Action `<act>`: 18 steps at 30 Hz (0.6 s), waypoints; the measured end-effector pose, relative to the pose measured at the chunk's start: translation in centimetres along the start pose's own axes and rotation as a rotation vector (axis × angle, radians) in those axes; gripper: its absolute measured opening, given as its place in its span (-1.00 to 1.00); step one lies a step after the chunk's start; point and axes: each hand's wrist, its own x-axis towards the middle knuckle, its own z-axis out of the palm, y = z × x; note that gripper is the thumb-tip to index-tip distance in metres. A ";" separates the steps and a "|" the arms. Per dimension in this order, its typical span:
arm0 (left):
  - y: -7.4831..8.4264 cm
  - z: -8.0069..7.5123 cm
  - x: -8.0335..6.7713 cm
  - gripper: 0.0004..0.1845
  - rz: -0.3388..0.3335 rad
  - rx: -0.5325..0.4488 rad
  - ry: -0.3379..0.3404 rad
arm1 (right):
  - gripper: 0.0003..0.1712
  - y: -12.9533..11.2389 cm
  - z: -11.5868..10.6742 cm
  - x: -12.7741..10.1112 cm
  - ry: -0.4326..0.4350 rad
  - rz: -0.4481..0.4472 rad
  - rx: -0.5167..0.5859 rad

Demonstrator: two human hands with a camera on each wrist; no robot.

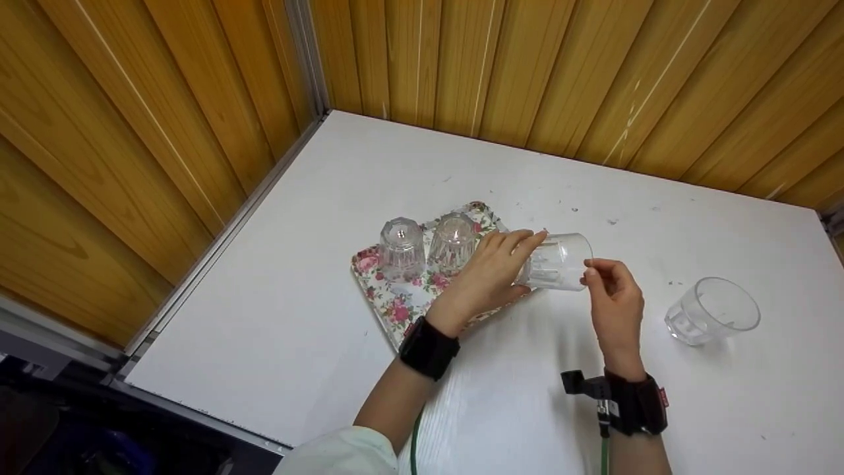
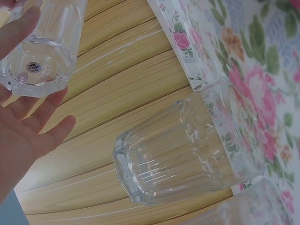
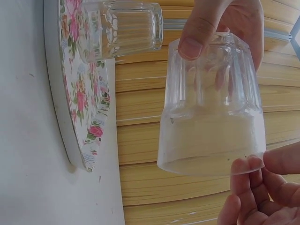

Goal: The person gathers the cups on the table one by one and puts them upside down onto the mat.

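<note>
My left hand (image 1: pixel 511 260) grips the base end of a clear ribbed glass (image 1: pixel 559 262), holding it on its side above the table. My right hand (image 1: pixel 593 274) pinches the rim of this held glass (image 3: pixel 211 108) with its fingertips (image 3: pixel 253 183). The left thumb (image 3: pixel 192 44) curls over the base. In the left wrist view the held glass (image 2: pixel 35 51) lies against my palm (image 2: pixel 23 122). Two more glasses (image 1: pixel 401 249) (image 1: pixel 453 242) stand upside down on a floral tray (image 1: pixel 389 307), just left of my left hand.
One clear glass (image 1: pixel 712 311) stands upright on the white table (image 1: pixel 297 297) to the right of my right hand. Wooden panel walls (image 1: pixel 165 132) close the table at the back and left. The table's front edge runs lower left.
</note>
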 end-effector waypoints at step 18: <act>-0.1 -0.1 -0.2 -0.10 0.004 -0.005 0.003 | -0.76 2.9 0.2 0.9 0.013 0.010 -0.017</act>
